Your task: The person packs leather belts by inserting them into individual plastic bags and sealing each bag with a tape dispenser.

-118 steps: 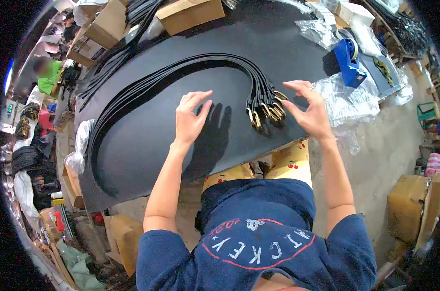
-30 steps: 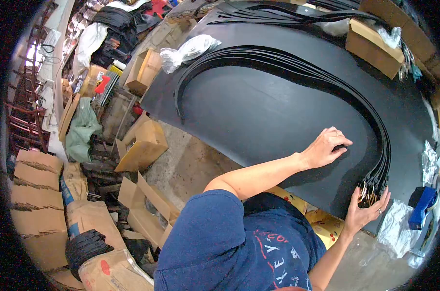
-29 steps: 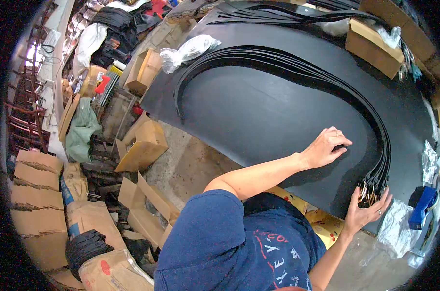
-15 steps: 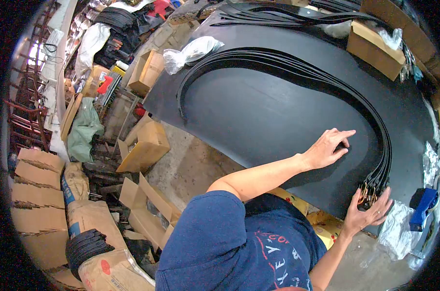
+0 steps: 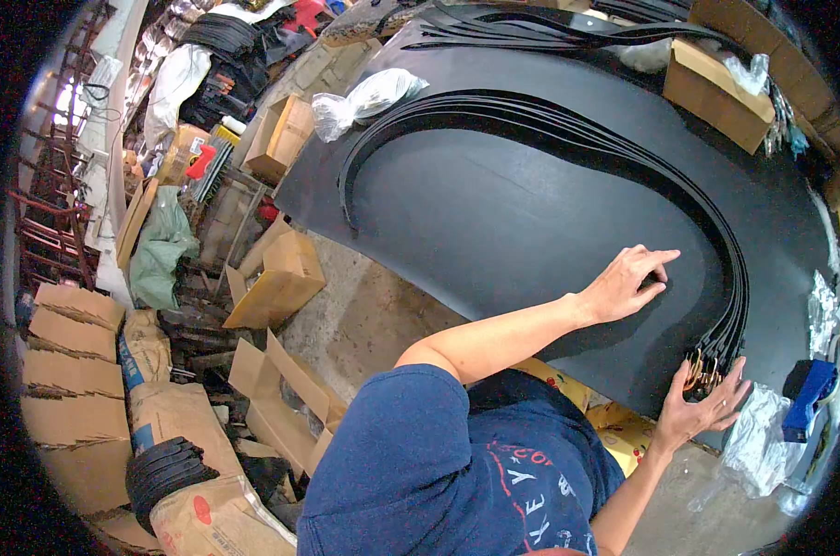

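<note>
A bundle of black belts [image 5: 614, 153] stands on edge in a long curve across the dark table [image 5: 522, 204]. Metal buckles [image 5: 704, 378] gather at its near right end. My right hand [image 5: 702, 408] cups that end, thumb on one side and fingers on the other, with the buckles between them. Inside the curve, my left hand [image 5: 624, 285] hovers low over the tabletop, index finger stretched out and the others loosely bent. It holds nothing and is apart from the belts.
More black belts [image 5: 531, 35] lie along the far edge, near an open carton [image 5: 716, 93]. A plastic-wrapped bundle [image 5: 369, 100] sits at the far left corner. Right of my right hand are clear plastic [image 5: 758, 445] and a blue object [image 5: 809, 400]. Open cardboard boxes [image 5: 276, 278] stand left of the table.
</note>
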Demonstrator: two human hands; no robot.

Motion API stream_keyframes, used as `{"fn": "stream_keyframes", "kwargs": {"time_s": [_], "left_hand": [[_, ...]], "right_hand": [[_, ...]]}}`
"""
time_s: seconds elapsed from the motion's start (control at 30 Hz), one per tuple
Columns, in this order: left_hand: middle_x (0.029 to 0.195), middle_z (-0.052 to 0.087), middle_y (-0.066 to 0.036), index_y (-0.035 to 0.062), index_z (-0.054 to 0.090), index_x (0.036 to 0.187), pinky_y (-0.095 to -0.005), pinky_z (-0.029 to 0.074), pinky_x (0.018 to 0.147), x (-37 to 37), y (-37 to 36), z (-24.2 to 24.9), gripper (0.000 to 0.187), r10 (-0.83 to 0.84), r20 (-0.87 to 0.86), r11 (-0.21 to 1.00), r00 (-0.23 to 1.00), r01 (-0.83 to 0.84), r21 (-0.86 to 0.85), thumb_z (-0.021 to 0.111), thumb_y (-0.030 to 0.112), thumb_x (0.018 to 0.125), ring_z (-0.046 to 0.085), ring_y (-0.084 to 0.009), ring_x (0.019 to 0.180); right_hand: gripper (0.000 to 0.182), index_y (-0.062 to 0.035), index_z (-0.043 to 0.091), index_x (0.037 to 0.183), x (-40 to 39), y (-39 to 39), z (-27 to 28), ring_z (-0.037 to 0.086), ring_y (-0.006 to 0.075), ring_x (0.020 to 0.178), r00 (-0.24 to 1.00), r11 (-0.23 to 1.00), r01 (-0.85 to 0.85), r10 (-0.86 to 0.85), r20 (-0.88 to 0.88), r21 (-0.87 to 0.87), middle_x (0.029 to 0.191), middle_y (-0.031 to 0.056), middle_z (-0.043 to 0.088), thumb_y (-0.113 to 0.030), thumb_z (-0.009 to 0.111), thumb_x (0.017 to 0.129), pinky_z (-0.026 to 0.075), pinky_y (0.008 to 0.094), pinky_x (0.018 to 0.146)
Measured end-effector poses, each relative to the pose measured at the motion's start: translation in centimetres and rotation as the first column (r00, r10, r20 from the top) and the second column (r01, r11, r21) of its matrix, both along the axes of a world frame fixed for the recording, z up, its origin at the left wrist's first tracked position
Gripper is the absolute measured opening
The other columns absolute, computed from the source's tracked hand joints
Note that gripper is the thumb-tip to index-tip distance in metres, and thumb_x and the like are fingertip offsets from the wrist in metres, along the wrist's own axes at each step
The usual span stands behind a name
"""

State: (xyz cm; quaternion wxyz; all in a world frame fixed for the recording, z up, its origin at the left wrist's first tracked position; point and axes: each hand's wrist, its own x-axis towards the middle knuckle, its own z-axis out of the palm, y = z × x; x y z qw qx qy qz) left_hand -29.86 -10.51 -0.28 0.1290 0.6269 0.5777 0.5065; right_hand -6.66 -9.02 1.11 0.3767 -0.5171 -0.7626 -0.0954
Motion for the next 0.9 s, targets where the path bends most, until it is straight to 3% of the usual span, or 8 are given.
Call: {"fn": "stream_keyframes", "kwargs": {"time_s": [0.2,0.3,0.37,0.47,0.5,0.57,0.67,0.9], "left_hand": [[0.096,0.065,-0.006,0.0033,0.047,0.134,-0.0408,0.041,0.091,0.1,0.0,0.0,0.055,0.008,0.011,1.000,1.000,-0.008,-0.006,0.064,0.010,0.082,0.055,-0.0272,0.094],[0.096,0.065,-0.006,0.0035,0.047,0.133,-0.0409,0.041,0.091,0.0,0.0,0.1,0.054,0.003,0.023,1.000,1.000,-0.003,0.007,0.064,0.010,0.082,0.055,-0.0277,0.094],[0.094,0.065,-0.007,0.0040,0.047,0.134,-0.0410,0.041,0.090,0.0,0.0,0.0,0.055,0.006,0.030,1.000,1.000,-0.006,0.004,0.064,0.011,0.082,0.055,-0.0286,0.092],[0.127,0.058,-0.015,0.0048,0.065,0.094,-0.0417,0.042,0.097,0.1,-0.3,1.0,0.016,0.022,0.031,0.999,0.999,-0.021,-0.044,0.065,0.014,0.082,0.057,-0.0324,0.111],[0.128,0.058,-0.015,0.0054,0.066,0.092,-0.0413,0.042,0.097,0.1,-0.3,1.1,0.014,0.024,0.016,1.000,1.000,-0.024,-0.013,0.066,0.015,0.082,0.056,-0.0323,0.114],[0.129,0.057,-0.014,0.0048,0.066,0.092,-0.0400,0.042,0.099,0.3,-0.2,1.0,0.013,0.044,-0.044,0.998,0.998,-0.046,-0.044,0.066,0.014,0.083,0.056,-0.0310,0.116],[0.094,0.070,-0.008,0.0063,0.054,0.129,-0.0349,0.045,0.090,0.4,0.0,1.6,0.044,0.048,-0.013,0.994,0.999,-0.049,-0.095,0.062,0.005,0.086,0.061,-0.0230,0.098],[0.099,0.068,-0.009,0.0068,0.056,0.127,-0.0338,0.045,0.090,0.6,-0.1,1.7,0.042,0.030,0.044,0.996,0.999,-0.027,-0.084,0.062,0.002,0.086,0.060,-0.0225,0.097]], "right_hand": [[0.079,-0.0121,0.033,0.146,0.0,-0.1,-0.1,0.030,0.0306,0.139,1.000,0.999,0.019,-0.018,0.022,-0.036,0.149,0.0044,0.036,-0.043,0.068,0.082,0.014,0.0581,0.110],[0.085,-0.0095,0.030,0.146,0.3,-0.1,-0.4,0.031,0.0311,0.138,0.990,0.996,0.048,-0.037,0.135,-0.078,0.150,0.0081,0.034,-0.044,0.070,0.080,0.016,0.0572,0.110],[0.092,-0.0063,0.026,0.147,0.0,0.0,0.2,0.030,0.0321,0.138,0.998,0.999,0.019,-0.020,-0.057,-0.026,0.150,0.0121,0.032,-0.045,0.072,0.077,0.018,0.0567,0.110],[0.104,0.0041,0.020,0.145,0.2,-0.2,0.4,0.031,0.0397,0.133,0.998,1.000,0.017,-0.019,-0.057,-0.025,0.146,0.0254,0.030,-0.040,0.079,0.071,0.023,0.0496,0.110],[0.109,0.0071,0.018,0.144,0.3,-0.3,0.8,0.027,0.0398,0.136,0.998,0.998,0.009,-0.013,-0.057,-0.058,0.147,0.0267,0.027,-0.040,0.081,0.069,0.023,0.0481,0.111],[0.116,0.0061,0.015,0.145,0.8,-0.4,1.1,0.020,0.0389,0.140,0.995,0.992,-0.012,0.000,-0.096,-0.124,0.149,0.0255,0.021,-0.039,0.084,0.064,0.019,0.0477,0.113],[0.116,0.0005,0.015,0.147,0.7,-0.1,1.1,0.017,0.0428,0.139,0.983,0.982,-0.060,0.026,-0.182,-0.179,0.149,0.0278,0.016,-0.035,0.085,0.062,0.021,0.0494,0.113],[0.110,-0.0008,0.014,0.147,0.4,0.0,1.2,0.020,0.0434,0.137,0.948,0.954,-0.159,0.075,-0.309,-0.256,0.147,0.0286,0.016,-0.023,0.083,0.064,0.025,0.0490,0.111]]}}
